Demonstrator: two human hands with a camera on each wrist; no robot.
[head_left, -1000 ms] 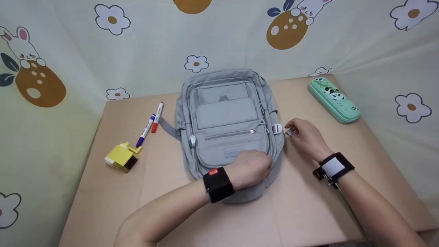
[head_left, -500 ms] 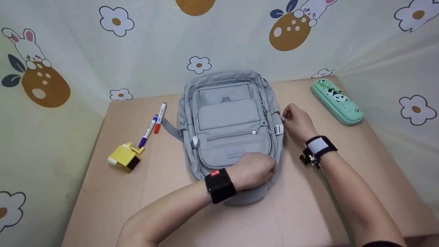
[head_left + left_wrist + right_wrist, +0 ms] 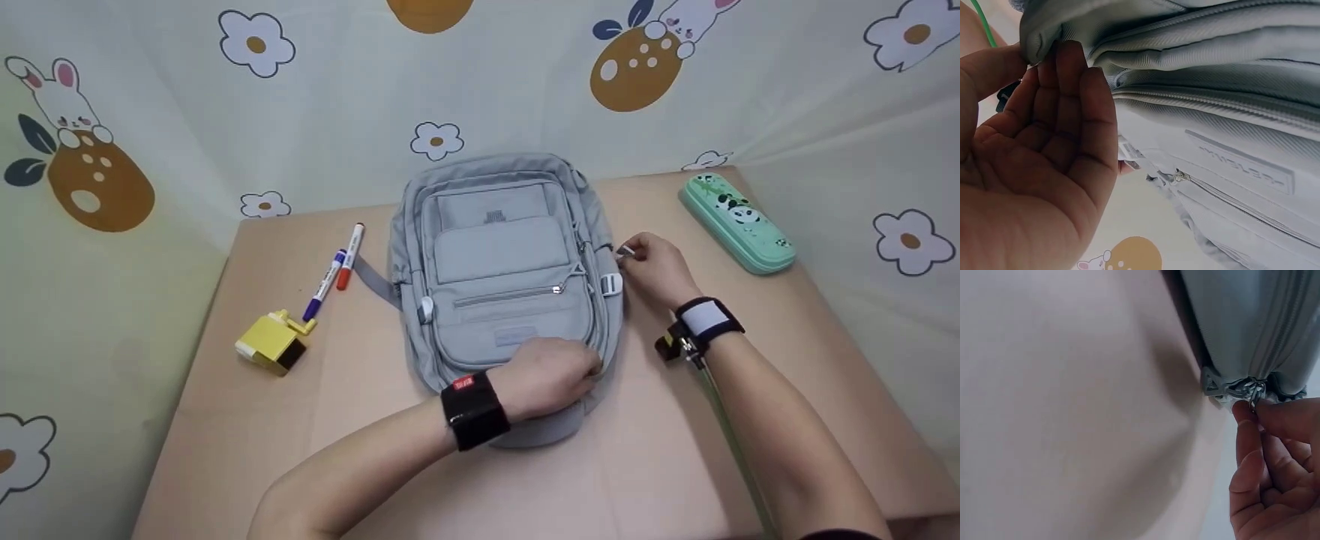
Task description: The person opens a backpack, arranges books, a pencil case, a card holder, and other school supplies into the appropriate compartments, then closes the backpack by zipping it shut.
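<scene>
A grey backpack (image 3: 499, 251) lies front side up on the cardboard-coloured table, its top toward the back wall. At its lower right edge my left hand (image 3: 551, 375) grips the fabric. The left wrist view shows the thumb and fingers (image 3: 1077, 62) pinching a fold of that fabric beside the zipper tracks. On the bag's right side, just above the white strap buckle (image 3: 611, 283), my right hand (image 3: 660, 270) pinches a metal zipper pull (image 3: 1253, 404) between thumb and forefinger. Behind the pull, the side zipper (image 3: 1280, 332) looks closed in the right wrist view.
A green panda pencil case (image 3: 739, 223) lies at the back right. Left of the bag are a blue-purple marker (image 3: 324, 286), a red-capped marker (image 3: 350, 256) and a yellow block-shaped object with a crank (image 3: 274, 343). A grey strap (image 3: 375, 283) sticks out toward the markers.
My right hand has slid toward the back along the bag's right side with the zipper pull, then stayed almost in place. My left hand keeps its grip at the lower right edge.
</scene>
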